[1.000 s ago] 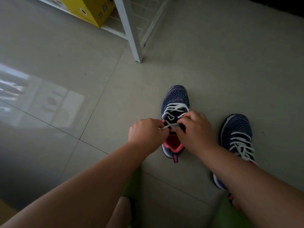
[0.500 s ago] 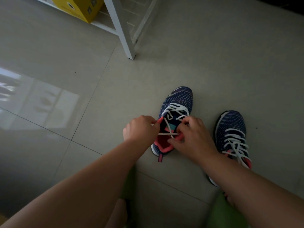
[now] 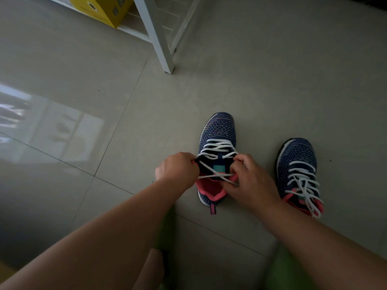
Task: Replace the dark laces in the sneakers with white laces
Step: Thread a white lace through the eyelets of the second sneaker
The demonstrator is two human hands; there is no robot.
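Navy knit with faint multicoloured dashes covered both sneakers, which stood on the pale tiled floor (image 3: 272, 80) with their toes pointing away from the person. The left sneaker (image 3: 217, 130) sat between the two hands; its coral-pink lining showed at the open collar, and a teal label patch (image 3: 219, 168) on the tongue carried no writing that could be read. A white lace (image 3: 217, 146) was threaded through its lower eyelets, and two loose runs of it crossed over the tongue just above the collar.

The left hand (image 3: 178, 170) was curled into a fist at the sneaker's left edge, its grip closed on the lace end where the strand met the knuckles. The right hand (image 3: 249, 181) sat against the sneaker's right side with fingers bent, pinching the other strand of the same lace near the tongue. Both forearms reached in from the bottom of the view, bare, above green clothing.

The right sneaker (image 3: 297, 162) stood apart to the right, already strung with a white lace whose loose ends trailed over its pink collar.

At the top, a yellow cardboard box (image 3: 104, 11) rested on the low shelf of a white rack, one white rack leg (image 3: 161, 42) standing on the floor; the box's printed marks were too small to read.
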